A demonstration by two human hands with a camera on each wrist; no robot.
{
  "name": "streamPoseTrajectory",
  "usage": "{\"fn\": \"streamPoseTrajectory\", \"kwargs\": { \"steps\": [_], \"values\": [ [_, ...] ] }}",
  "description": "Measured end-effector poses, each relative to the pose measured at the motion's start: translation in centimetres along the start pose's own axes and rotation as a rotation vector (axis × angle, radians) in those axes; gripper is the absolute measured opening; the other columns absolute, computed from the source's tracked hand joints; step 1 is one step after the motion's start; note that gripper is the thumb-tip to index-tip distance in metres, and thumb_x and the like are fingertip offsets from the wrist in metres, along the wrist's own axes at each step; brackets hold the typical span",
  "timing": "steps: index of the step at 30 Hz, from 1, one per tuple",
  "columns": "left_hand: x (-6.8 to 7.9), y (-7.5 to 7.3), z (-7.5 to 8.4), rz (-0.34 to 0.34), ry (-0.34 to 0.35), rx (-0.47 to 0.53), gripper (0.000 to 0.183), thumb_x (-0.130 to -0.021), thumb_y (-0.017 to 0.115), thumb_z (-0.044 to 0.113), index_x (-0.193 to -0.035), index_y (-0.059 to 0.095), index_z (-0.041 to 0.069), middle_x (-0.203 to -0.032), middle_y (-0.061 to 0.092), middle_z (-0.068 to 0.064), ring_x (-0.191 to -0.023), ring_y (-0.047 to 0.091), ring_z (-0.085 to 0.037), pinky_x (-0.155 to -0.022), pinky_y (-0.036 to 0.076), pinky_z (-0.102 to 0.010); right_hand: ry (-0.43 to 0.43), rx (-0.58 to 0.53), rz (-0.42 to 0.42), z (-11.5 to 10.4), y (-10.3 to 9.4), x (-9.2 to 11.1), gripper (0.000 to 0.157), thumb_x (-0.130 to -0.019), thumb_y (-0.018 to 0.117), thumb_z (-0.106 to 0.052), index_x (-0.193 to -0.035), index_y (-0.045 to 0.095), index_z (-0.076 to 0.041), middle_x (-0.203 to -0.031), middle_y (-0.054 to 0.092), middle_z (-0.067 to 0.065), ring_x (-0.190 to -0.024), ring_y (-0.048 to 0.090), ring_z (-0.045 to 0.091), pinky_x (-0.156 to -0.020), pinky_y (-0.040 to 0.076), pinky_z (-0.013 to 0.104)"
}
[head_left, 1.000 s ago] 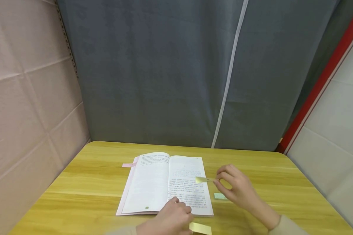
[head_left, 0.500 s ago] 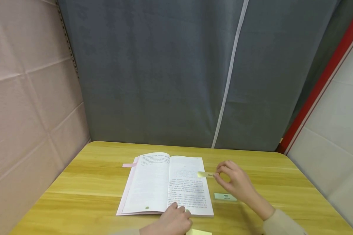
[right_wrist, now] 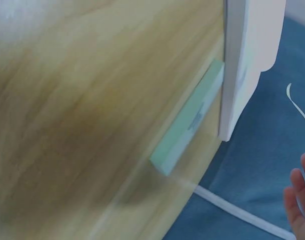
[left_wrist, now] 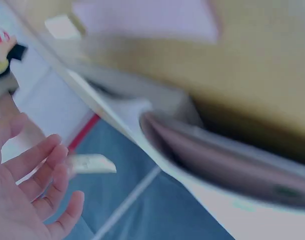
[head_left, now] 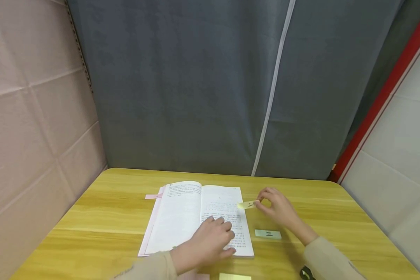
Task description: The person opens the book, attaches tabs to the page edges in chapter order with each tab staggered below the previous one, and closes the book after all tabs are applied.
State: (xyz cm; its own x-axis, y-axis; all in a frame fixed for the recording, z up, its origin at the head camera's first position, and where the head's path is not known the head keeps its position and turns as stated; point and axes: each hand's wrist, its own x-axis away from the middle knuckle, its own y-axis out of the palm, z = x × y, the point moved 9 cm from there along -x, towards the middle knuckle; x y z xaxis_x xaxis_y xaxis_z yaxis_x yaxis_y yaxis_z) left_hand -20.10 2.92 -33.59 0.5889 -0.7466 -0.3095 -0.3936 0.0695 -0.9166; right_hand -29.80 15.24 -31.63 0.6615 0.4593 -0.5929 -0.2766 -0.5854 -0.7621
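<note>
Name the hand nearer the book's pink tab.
Left. The left hand is over the open book, right of the pink tab; the right hand is farther right, past the book's right edge.

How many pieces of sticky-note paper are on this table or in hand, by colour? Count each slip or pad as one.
Pink: 2 (pink slip in the book, pink piece at bottom of head view)
Yellow: 2 (yellow slip in the right hand, yellow pad)
Green: 1 (green pad)
Total: 5
</note>
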Motion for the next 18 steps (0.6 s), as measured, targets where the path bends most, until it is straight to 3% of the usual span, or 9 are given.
{"fn": "streamPoseTrajectory", "kwargs": {
  "steps": [4,8,13,18],
  "values": [
    [-1.6,0.4,-2.0,-0.006,-0.072,0.024,0.027,-0.077,0.059,0.045,-0.086,0.065,0.02,-0.08,0.055,0.009,-0.069,0.044,-0.009,-0.055,0.031,-0.022,0.053,-0.02,-0.062,1.2,1.1,0.1,0.013,-0.075,0.069,-0.016,-0.068,0.059,-0.02,-0.081,0.054,-0.007,-0.078,0.052,0.014,-0.061,0.044,0.031],
    [-2.8,1.8,-3.3,-0.081,-0.13,0.081,0.033,-0.078,0.059,0.043,-0.099,0.064,0.019,-0.092,0.059,0.008,-0.081,0.049,-0.011,-0.063,0.035,-0.025,0.096,-0.044,-0.106,1.9,1.9,0.2,0.014,-0.075,0.068,-0.014,-0.067,0.058,-0.019,-0.08,0.054,-0.006,-0.077,0.053,0.02,-0.061,0.043,0.032],
    [-3.9,3.8,-4.3,-0.171,-0.182,0.128,0.039,-0.078,0.059,0.044,-0.106,0.062,0.017,-0.1,0.06,0.006,-0.088,0.05,-0.012,-0.069,0.035,-0.028,0.133,-0.057,-0.154,2.7,2.7,0.4,0.013,-0.077,0.066,-0.015,-0.067,0.059,-0.017,-0.079,0.054,-0.006,-0.076,0.054,0.023,-0.061,0.043,0.033],
    [-4.7,5.1,-4.6,-0.213,-0.196,0.122,0.039,-0.077,0.06,0.044,-0.105,0.062,0.018,-0.098,0.059,0.007,-0.086,0.049,-0.011,-0.068,0.035,-0.028,0.172,-0.073,-0.186,3.3,3.4,0.6,0.01,-0.077,0.066,-0.016,-0.069,0.06,-0.015,-0.077,0.052,-0.006,-0.074,0.054,0.021,-0.062,0.043,0.032]
  ]
}}
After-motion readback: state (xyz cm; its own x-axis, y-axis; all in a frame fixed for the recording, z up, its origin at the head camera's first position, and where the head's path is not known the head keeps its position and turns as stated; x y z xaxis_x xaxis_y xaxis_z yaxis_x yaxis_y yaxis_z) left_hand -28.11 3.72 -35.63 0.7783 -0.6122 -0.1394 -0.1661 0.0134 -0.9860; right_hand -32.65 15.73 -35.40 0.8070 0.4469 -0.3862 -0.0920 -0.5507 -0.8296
